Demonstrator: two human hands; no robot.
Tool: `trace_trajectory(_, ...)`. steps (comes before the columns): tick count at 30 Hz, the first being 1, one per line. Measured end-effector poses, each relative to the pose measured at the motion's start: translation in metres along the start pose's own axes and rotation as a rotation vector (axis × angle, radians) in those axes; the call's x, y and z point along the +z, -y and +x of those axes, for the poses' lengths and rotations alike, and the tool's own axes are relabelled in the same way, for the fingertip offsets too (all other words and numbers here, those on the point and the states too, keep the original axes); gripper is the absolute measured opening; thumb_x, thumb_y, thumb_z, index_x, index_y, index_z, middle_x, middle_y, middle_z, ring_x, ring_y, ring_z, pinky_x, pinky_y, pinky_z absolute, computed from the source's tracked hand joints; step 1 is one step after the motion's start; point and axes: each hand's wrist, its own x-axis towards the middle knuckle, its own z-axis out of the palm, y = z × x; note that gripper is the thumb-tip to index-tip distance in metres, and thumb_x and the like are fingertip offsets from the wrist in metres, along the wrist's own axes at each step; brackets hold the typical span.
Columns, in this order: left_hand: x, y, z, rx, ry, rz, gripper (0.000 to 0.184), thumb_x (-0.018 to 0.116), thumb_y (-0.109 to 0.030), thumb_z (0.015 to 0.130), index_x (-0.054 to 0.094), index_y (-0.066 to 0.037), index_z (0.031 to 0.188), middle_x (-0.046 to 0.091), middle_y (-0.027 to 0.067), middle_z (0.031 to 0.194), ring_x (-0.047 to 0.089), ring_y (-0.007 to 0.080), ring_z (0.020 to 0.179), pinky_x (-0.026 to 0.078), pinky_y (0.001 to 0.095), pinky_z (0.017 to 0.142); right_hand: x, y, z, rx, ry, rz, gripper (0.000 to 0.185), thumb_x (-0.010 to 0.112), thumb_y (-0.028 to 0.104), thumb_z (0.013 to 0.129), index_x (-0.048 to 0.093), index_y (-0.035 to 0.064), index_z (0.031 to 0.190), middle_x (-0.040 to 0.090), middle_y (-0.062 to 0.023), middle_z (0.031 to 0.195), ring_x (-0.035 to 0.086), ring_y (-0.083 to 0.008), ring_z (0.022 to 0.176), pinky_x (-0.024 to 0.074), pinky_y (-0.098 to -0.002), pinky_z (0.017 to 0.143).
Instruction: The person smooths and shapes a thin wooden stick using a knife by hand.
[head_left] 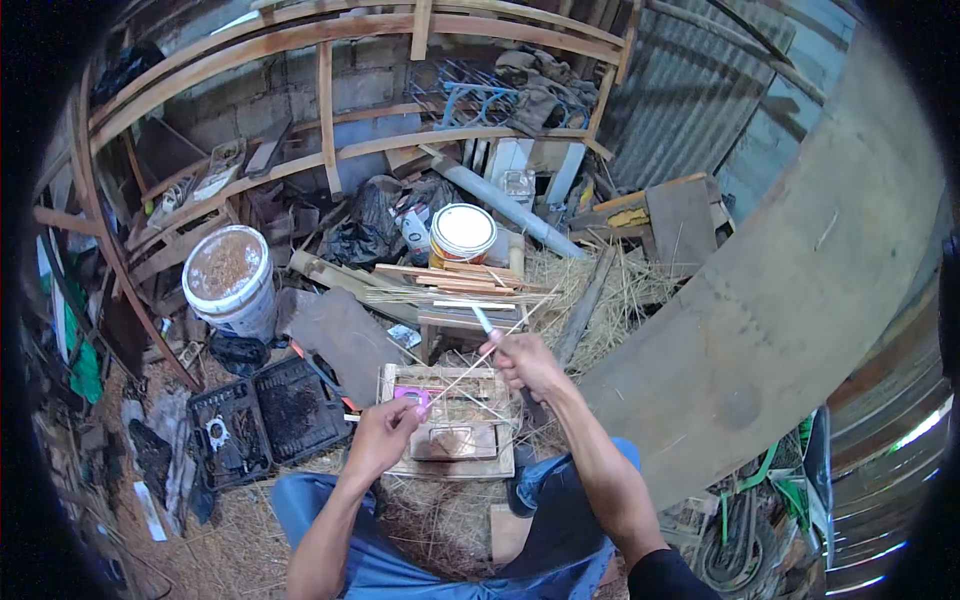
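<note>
My left hand (pixel 383 435) pinches the near end of a thin split-wood or bamboo stick (pixel 458 378), which slants up and away to the right. In the fist of my right hand (pixel 527 367) is a knife (pixel 483 321), its pale blade pointing up and to the left, close to the stick. The stick passes by the right thumb; whether the blade touches it I cannot tell. Beside my left fingertips shows a small purple object (pixel 408 394), partly hidden. Below both hands sits a low wooden frame (pixel 506 466) with a wooden block (pixel 470 443) on it.
Wood strips (pixel 470 283) lie on a small stand ahead, before a lidded paint bucket (pixel 463 231). A sawdust-topped bucket (pixel 232 282) and an open black tool case (pixel 298 408) are left. A large board (pixel 770 290) leans right. Shavings cover the floor.
</note>
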Motion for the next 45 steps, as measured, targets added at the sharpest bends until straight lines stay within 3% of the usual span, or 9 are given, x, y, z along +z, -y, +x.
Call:
trace_trajectory(7,-0.03,0.011,-0.009,-0.008,0.053,0.007,0.018,0.058,-0.017,0.091,0.064,0.0,0.09,0.059,0.0,0.068,0.048,0.006,0.065,0.041,0.0239,0.06,-0.035,-0.006,0.007,-0.005,0.016,0.152,0.039,0.051,0.033,0.096,0.055,-0.0054,0.101,0.038,0.0059,0.061,0.026,-0.0019,0.045,0.0194,-0.0192,0.039)
trace_trajectory(14,-0.073,0.031,-0.013,-0.088,0.06,-0.026,0.017,0.059,-0.016,0.089,0.065,0.0,0.09,0.063,0.0036,0.07,0.054,0.0077,0.065,0.044,0.026,0.061,-0.096,0.005,0.005,-0.162,-0.432,0.244,0.031,0.044,0.027,0.099,0.058,-0.0018,0.098,0.038,0.0075,0.061,0.029,-0.0005,0.045,0.022,-0.0182,0.037)
trace_trajectory(17,-0.07,0.023,-0.006,-0.012,-0.16,0.14,0.021,0.057,-0.018,0.09,0.063,0.002,0.088,0.063,0.006,0.072,0.053,0.009,0.067,0.043,0.0279,0.062,-0.119,-0.006,0.008,-0.192,-0.315,0.214,0.047,0.042,0.041,0.098,0.061,-0.0017,0.096,0.037,0.0074,0.06,0.03,-0.0019,0.045,0.0225,-0.0188,0.038)
trace_trajectory(19,-0.055,0.014,0.001,0.071,-0.254,0.295,0.018,0.056,-0.016,0.089,0.063,0.002,0.09,0.06,0.0204,0.071,0.061,0.0269,0.062,0.045,0.0348,0.06,-0.086,0.01,-0.011,0.051,-0.294,-0.191,0.054,0.031,0.048,0.1,0.058,0.0013,0.099,0.034,0.007,0.056,0.03,-0.0029,0.042,0.0245,-0.019,0.038)
trace_trajectory(21,-0.038,0.019,0.013,0.229,-0.348,0.35,0.015,0.058,-0.014,0.088,0.064,-0.001,0.091,0.063,0.021,0.076,0.063,0.0389,0.067,0.048,0.0422,0.06,-0.057,-0.002,-0.005,-0.082,-0.273,-0.412,0.063,0.028,0.059,0.096,0.059,0.0051,0.107,0.037,0.0058,0.055,0.031,-0.0038,0.042,0.0263,-0.0191,0.04)
trace_trajectory(27,0.0,-0.005,0.029,0.371,-0.393,0.368,0.013,0.056,-0.009,0.088,0.062,-0.001,0.097,0.064,0.0205,0.085,0.063,0.0401,0.074,0.049,0.0445,0.063,0.061,-0.009,-0.011,-0.251,0.164,-0.038,0.053,0.044,0.043,0.097,0.035,0.0135,0.141,0.044,0.0023,0.062,0.035,-0.0042,0.049,0.0269,-0.0178,0.042)
trace_trajectory(32,0.013,-0.009,0.03,0.42,-0.352,0.34,0.012,0.059,-0.004,0.086,0.062,0.0,0.097,0.064,0.0198,0.088,0.063,0.0377,0.078,0.05,0.041,0.066,0.059,-0.006,0.004,-0.179,0.281,0.145,0.045,0.043,0.04,0.098,0.047,0.0095,0.131,0.043,0.0027,0.063,0.032,-0.0035,0.047,0.0236,-0.0176,0.041)
trace_trajectory(37,0.008,-0.007,0.023,0.537,-0.352,0.477,0.012,0.059,0.0,0.083,0.061,-0.001,0.095,0.063,0.0179,0.083,0.062,0.0355,0.075,0.049,0.0414,0.065,0.039,0.002,0.0,-0.159,0.069,0.065,0.047,0.045,0.041,0.097,0.057,-0.0023,0.109,0.044,0.0019,0.063,0.032,-0.0029,0.045,0.0235,-0.0188,0.04)
trace_trajectory(45,-0.005,-0.003,0.011,0.594,-0.305,0.569,0.015,0.059,0.003,0.078,0.06,-0.001,0.093,0.062,0.0155,0.081,0.061,0.0334,0.073,0.049,0.0408,0.066,-0.006,0.005,-0.006,-0.115,0.002,0.045,0.045,0.047,0.038,0.097,0.057,-0.0046,0.107,0.048,0.0001,0.064,0.032,-0.0027,0.044,0.0253,-0.0198,0.038)
